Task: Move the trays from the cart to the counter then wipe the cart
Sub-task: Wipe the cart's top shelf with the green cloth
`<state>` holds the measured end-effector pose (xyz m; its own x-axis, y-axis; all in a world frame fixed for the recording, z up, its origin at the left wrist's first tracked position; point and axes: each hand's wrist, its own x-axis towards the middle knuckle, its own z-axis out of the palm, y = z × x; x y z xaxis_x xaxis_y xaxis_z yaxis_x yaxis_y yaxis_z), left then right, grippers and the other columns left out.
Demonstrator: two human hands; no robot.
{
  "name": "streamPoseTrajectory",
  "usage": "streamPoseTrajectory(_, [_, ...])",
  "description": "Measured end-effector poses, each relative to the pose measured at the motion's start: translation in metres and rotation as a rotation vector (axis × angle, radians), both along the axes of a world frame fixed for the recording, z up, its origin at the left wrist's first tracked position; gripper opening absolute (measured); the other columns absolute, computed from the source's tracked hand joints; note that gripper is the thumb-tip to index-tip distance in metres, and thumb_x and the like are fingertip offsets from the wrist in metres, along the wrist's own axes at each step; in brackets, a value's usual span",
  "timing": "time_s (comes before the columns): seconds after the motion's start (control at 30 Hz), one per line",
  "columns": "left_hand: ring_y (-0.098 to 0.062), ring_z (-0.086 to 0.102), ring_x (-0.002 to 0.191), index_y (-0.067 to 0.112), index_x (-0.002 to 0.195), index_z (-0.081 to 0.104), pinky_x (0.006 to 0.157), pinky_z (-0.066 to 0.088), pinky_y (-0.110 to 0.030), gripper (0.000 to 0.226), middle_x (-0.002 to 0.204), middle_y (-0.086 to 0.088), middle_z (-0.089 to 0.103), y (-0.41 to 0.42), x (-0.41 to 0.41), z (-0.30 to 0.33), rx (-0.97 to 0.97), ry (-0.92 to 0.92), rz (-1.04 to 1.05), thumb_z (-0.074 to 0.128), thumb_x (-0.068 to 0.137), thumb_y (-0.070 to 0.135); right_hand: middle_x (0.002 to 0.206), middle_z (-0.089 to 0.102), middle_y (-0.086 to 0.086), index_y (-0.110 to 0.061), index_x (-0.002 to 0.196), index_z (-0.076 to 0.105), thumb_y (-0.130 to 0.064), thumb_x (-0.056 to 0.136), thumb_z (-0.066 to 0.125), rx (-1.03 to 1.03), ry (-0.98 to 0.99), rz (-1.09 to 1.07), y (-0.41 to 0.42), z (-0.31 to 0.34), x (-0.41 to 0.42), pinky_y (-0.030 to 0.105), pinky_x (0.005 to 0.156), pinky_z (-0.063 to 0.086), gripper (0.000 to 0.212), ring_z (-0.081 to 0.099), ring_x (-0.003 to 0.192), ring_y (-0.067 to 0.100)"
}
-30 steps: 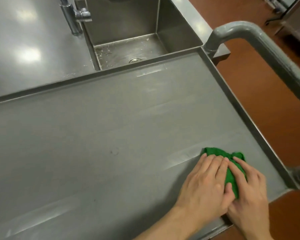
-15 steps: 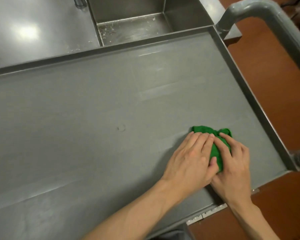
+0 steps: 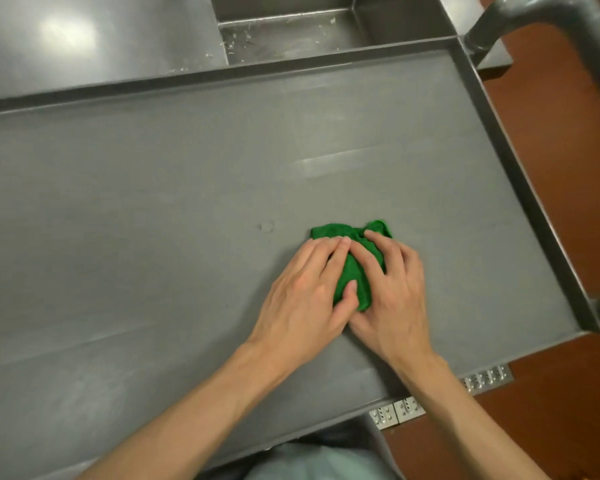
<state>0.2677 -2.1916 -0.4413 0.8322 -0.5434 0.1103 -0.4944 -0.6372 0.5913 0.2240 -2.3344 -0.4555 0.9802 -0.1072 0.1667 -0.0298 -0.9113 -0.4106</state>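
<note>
reddish-brown floor point(image 3: 551, 168) shows to the right of the grey cart top point(image 3: 153, 237), a flat surface with a raised lip round its edges. behind it, touching its far edge, runs a stainless surface point(image 3: 84, 36) with a sink basin point(image 3: 291, 32) sunk into it; pale scraps lie scattered on the basin's bottom. a thick grey handle tube point(image 3: 551, 15) curves up from the cart's far right corner.

a crumpled green cloth point(image 3: 352, 268) lies right of the cart top's middle. both hands press it down side by side: the left hand point(image 3: 302, 296) with fingers fairly straight over the cloth's left part, thumb laid on the middle, the right hand point(image 3: 395, 292) with fingers spread flat over its right part. neither hand curls round the cloth. a small ring mark point(image 3: 266, 226) sits just left of the cloth. no trays are in view on the cart top.
</note>
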Motion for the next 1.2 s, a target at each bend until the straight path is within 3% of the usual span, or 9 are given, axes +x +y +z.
streamPoseTrajectory(0.3, [-0.025,0.049,0.129,-0.002,0.138,0.052,0.109,0.041,-0.038,0.052,0.135,-0.011,0.056,0.071,-0.007,0.002,0.017,0.018,0.188,0.05,0.095,0.026,0.138,0.057,0.017,-0.013,0.134,0.063,-0.037,0.085,0.058,0.012,0.018,0.19,0.064,0.002,0.023,0.049,0.102,0.043,0.054,0.052,0.12,0.039])
streamPoseTrajectory(0.5, [-0.022,0.045,0.131,-0.002,0.14,0.05,0.113,0.034,-0.027,0.053,0.138,-0.01,0.054,0.118,-0.012,0.002,0.021,0.035,0.347,0.046,0.096,0.028,0.137,0.057,0.018,-0.014,0.135,0.062,-0.038,0.084,0.057,0.013,0.043,0.326,0.112,0.004,0.039,0.051,0.101,0.043,0.056,0.052,0.121,0.04])
streamPoseTrajectory(0.73, [-0.026,0.047,0.129,-0.002,0.14,0.05,0.112,0.034,-0.029,0.055,0.137,-0.012,0.055,0.184,-0.028,0.001,0.028,0.04,0.548,0.045,0.095,0.029,0.14,0.056,0.017,-0.018,0.136,0.06,-0.044,0.081,0.064,-0.017,0.096,0.516,0.182,0.006,0.052,0.049,0.103,0.041,0.061,0.05,0.124,0.039])
streamPoseTrajectory(0.87, [-0.022,0.045,0.129,0.001,0.143,0.048,0.109,0.032,-0.023,0.055,0.139,-0.01,0.053,0.227,-0.049,0.004,0.078,0.057,0.666,0.045,0.096,0.029,0.142,0.055,0.015,-0.02,0.137,0.059,-0.046,0.08,0.064,-0.029,0.112,0.634,0.229,0.006,0.047,0.048,0.105,0.039,0.063,0.048,0.126,0.038])
streamPoseTrajectory(1.0, [-0.024,0.046,0.128,0.002,0.144,0.047,0.104,0.038,-0.029,0.057,0.138,-0.011,0.053,0.264,-0.073,0.006,0.124,0.073,0.77,0.043,0.096,0.032,0.143,0.054,0.014,-0.021,0.137,0.058,-0.047,0.08,0.062,-0.051,0.117,0.747,0.272,0.007,0.039,0.047,0.105,0.038,0.064,0.047,0.127,0.037])
streamPoseTrajectory(1.2, [-0.024,0.046,0.127,-0.002,0.143,0.047,0.109,0.026,-0.014,0.054,0.138,-0.014,0.052,0.311,-0.108,0.011,0.169,0.061,0.892,0.047,0.097,0.026,0.144,0.053,0.013,-0.021,0.138,0.056,-0.046,0.08,0.062,-0.089,0.114,0.904,0.328,0.011,0.022,0.047,0.106,0.037,0.064,0.046,0.128,0.037])
